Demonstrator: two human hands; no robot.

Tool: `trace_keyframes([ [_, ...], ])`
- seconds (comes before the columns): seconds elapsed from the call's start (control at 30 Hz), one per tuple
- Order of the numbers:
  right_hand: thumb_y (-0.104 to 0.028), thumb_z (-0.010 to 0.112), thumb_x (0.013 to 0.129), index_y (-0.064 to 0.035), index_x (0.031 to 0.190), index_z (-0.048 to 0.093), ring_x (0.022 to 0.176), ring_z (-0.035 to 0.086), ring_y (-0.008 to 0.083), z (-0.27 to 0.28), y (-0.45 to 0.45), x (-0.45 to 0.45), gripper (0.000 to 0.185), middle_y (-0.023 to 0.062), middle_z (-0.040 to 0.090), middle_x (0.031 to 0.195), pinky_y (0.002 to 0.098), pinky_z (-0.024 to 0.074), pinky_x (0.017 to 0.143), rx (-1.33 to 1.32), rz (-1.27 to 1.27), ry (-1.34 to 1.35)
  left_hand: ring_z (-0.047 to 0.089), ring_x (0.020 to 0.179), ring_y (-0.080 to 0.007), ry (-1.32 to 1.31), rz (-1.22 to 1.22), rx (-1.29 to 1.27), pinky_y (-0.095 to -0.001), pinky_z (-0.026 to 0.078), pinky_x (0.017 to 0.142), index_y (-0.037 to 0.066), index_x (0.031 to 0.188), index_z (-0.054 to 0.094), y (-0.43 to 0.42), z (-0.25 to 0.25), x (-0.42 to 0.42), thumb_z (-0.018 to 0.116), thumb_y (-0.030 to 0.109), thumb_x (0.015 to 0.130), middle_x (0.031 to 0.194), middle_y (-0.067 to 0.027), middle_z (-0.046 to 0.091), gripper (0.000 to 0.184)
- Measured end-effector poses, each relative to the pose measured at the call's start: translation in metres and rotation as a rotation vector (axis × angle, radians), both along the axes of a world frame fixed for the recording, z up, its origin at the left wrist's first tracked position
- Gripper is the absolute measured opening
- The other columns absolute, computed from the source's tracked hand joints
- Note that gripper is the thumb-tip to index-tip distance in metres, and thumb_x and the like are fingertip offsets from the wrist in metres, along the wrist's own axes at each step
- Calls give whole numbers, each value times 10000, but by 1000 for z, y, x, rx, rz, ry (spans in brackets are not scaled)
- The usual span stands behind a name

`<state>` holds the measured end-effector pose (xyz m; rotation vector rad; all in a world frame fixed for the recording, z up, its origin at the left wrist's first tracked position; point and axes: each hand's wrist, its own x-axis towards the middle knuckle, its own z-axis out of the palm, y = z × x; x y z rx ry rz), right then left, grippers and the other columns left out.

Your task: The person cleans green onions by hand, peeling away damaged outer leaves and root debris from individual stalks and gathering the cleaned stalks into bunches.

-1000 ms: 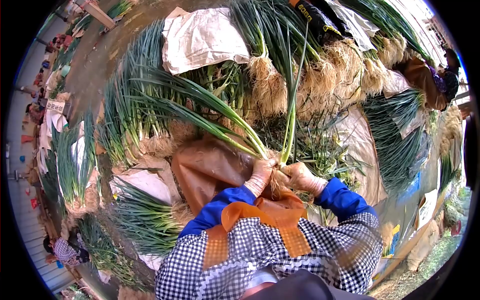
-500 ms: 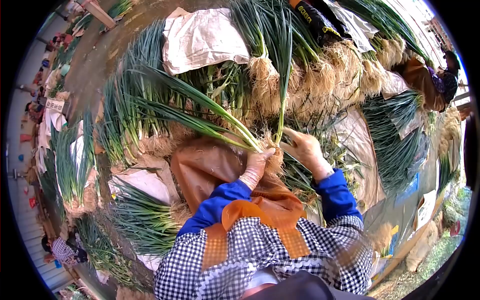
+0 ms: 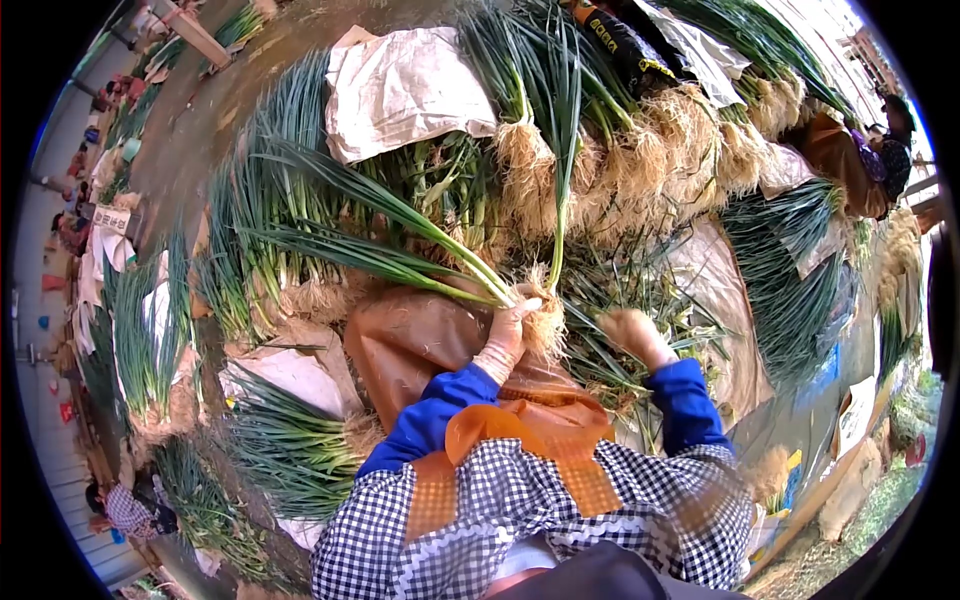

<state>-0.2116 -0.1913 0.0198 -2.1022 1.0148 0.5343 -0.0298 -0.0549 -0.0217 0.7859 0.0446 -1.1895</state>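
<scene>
My left hand (image 3: 506, 332) is closed around the lower ends of several green onions (image 3: 440, 228), just above their pale tangled roots. Two groups of stalks fan out from this grip, one slanting up to the left, and another stalk (image 3: 562, 200) standing nearly upright. Off to the right, my right hand (image 3: 636, 335) is apart from the bunch, over loose leaves and trimmings (image 3: 610, 375). Motion smears its fingers, so what it may hold cannot be made out. Beneath the bunch lies a brown apron (image 3: 420, 330) spread over my lap.
Rows of rooted green onions (image 3: 640, 150) lie ahead, partly under a pale sack (image 3: 410, 90). Another bundle (image 3: 290, 440) rests at my left, and more (image 3: 785, 280) lie on the right. Other people sit farther off, one person (image 3: 895, 150) at the far right.
My right hand has pulled away from the onions, moving right and slightly down, over the trimmings. My left hand keeps its grip on the bunch, nearly in place.
</scene>
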Motion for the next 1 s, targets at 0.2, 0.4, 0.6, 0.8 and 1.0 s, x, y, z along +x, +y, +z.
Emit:
trace_keyframes([
  [0.2,-180,566,874,-12,939,563,739,595,160,-17,25,101,179,35,635,820,255,477,674,666,-561,-925,605,852,-167,-111,-271,133,-284,504,766,13,1136,534,18,6,11,572,-24,774,962,-75,608,366],
  [0.4,-156,547,883,-46,1011,506,662,522,102,-48,42,106,174,3,531,747,250,451,597,248,-715,-1017,606,806,-155,123,-245,152,-281,503,745,27,1042,592,7,-14,9,618,51,796,896,-26,621,248],
  [0.6,-213,579,871,-43,899,573,611,460,121,-50,-10,94,172,2,511,675,280,413,580,143,-905,-1023,566,928,-134,124,29,-276,-310,467,845,-8,1218,460,32,-21,21,579,118,838,1023,-43,596,418],
  [0.8,-147,522,899,-51,957,528,691,545,126,-2,40,141,112,56,565,778,280,466,634,546,-580,-1045,511,1078,-232,304,16,-198,-394,433,932,53,1273,432,10,18,8,601,71,780,1191,-75,529,522],
  [1.0,-356,573,849,-56,951,585,841,571,287,58,-2,144,317,108,598,892,401,443,836,-389,271,-400,538,966,-227,286,-342,-161,-343,472,823,21,1198,460,22,13,29,568,27,770,1052,-96,535,441],
])
